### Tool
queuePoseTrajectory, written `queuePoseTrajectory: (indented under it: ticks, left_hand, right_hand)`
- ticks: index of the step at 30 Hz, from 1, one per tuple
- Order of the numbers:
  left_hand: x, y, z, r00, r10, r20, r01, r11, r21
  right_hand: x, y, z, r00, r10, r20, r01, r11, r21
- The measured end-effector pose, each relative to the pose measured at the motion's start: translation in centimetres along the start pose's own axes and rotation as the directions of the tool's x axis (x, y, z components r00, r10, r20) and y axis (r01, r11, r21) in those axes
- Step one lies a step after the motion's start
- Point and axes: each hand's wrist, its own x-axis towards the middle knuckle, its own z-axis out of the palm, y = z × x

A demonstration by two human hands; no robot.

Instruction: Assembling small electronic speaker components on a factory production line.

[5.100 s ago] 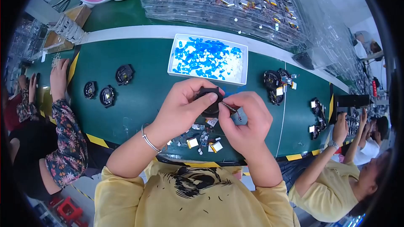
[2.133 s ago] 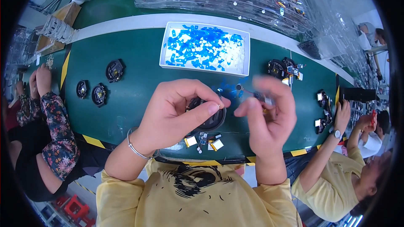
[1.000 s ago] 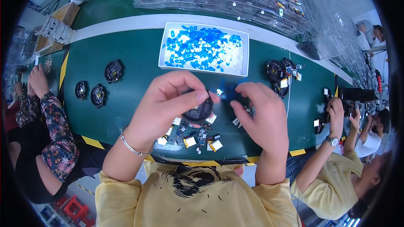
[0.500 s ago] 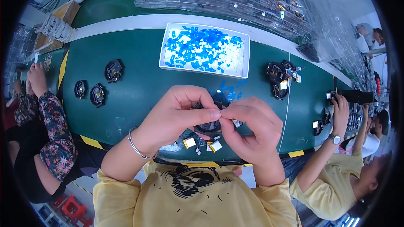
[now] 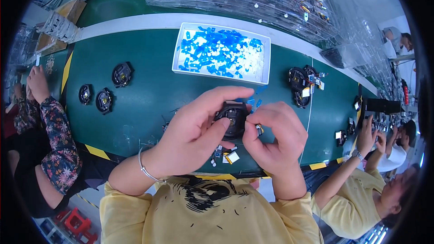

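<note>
Above the near edge of the green table, my left hand [image 5: 192, 129] holds a round black watch case [image 5: 235, 119]. Its fingers pass along the far side, and the thumb presses on the left of the open face. At the case's right edge, my right hand [image 5: 278, 133] has thumb and forefinger pinched together; anything between the fingertips is too small to make out. Circuit boards with white-and-yellow batteries [image 5: 232, 157] lie just below the case. A few loose blue pieces [image 5: 257, 101] are on the table behind my hands.
A white box [image 5: 266, 73] of small blue pieces stands beyond my hands. Several black watch cases [image 5: 121, 74] lie to the left, more with boards [image 5: 297, 79] to the right. Clear trays [image 5: 226, 7] of parts are stacked at the back. Co-workers' hands [image 5: 365, 138] are at both sides.
My left hand has opened out from its pinch over the case, uncovering more of the face. My right fingertips have moved slightly right and down to the case's edge.
</note>
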Motion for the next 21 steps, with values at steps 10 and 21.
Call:
queuePoseTrajectory:
  ticks: [10,21]
  left_hand:
    - [-1.2,-0.8,-0.4,0.985,0.058,0.165,-0.071,0.994,0.078]
    - [-1.6,-1.2,0.1,0.960,0.214,0.182,-0.240,0.962,0.132]
  right_hand:
    - [0.0,-0.5,0.4,0.992,-0.118,-0.037,0.113,0.988,-0.106]
    - [-0.1,-1.4,0.3,0.996,-0.062,-0.069,0.054,0.992,-0.118]
